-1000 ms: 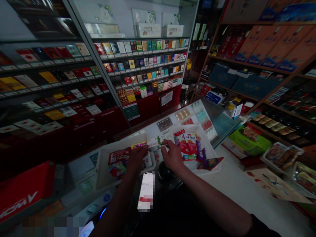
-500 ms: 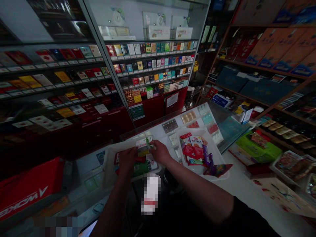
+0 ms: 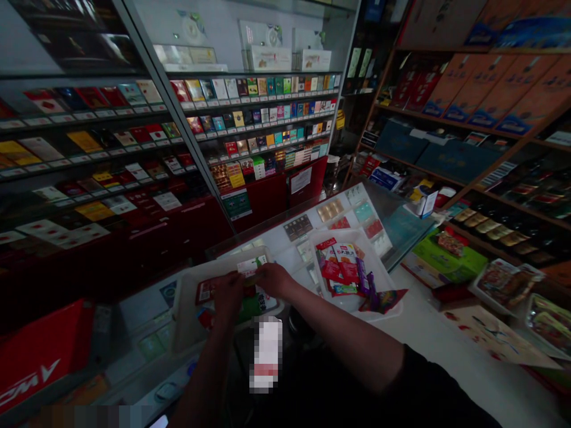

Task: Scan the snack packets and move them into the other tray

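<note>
Both my hands are over a white tray [image 3: 185, 309] on the glass counter, which holds several snack packets. My right hand [image 3: 273, 279] pinches a small white and green packet [image 3: 251, 265] above the tray's far side. My left hand [image 3: 227, 292] has its fingers curled on the packets in the tray, right beside that packet; what it grips is hidden. A second white tray [image 3: 352, 300] with red, green and purple packets [image 3: 341, 267] sits to the right of my right arm.
A phone [image 3: 266, 354] stands upright in front of me. Shelves of cigarette packs [image 3: 267, 116] fill the wall behind the counter. Boxes and trays of goods [image 3: 508, 282] crowd the right side.
My right hand has carried the small packet leftward from between the trays to over the left tray. My left hand has stayed in that tray.
</note>
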### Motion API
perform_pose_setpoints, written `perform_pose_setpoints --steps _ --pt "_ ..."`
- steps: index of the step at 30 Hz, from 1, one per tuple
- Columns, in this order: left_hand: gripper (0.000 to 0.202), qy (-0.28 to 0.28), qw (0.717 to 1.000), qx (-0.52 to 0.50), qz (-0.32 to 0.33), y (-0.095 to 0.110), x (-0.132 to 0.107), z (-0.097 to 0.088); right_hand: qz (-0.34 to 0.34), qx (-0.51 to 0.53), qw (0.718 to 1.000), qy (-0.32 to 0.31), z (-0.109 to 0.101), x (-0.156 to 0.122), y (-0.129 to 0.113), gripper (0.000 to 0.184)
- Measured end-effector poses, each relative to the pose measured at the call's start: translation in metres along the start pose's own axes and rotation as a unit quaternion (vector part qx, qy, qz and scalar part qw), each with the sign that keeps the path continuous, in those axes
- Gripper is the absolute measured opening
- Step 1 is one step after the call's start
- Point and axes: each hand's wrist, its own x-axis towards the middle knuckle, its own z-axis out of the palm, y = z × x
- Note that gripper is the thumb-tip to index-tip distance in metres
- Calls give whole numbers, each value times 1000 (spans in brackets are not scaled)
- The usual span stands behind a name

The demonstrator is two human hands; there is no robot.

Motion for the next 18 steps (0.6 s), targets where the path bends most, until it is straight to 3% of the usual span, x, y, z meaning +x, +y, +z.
perform_pose_setpoints --steps 6,13,18 --pt "40 23 999 -44 -4 29 -12 2 -1 73 995 66 -30 -21 10 14" --pt "37 -36 989 -135 45 79 -42 31 34 95 985 138 -75 -61 42 19" --pt "33 -108 972 -205 35 121 -77 50 67 61 976 200 -114 -101 78 20"
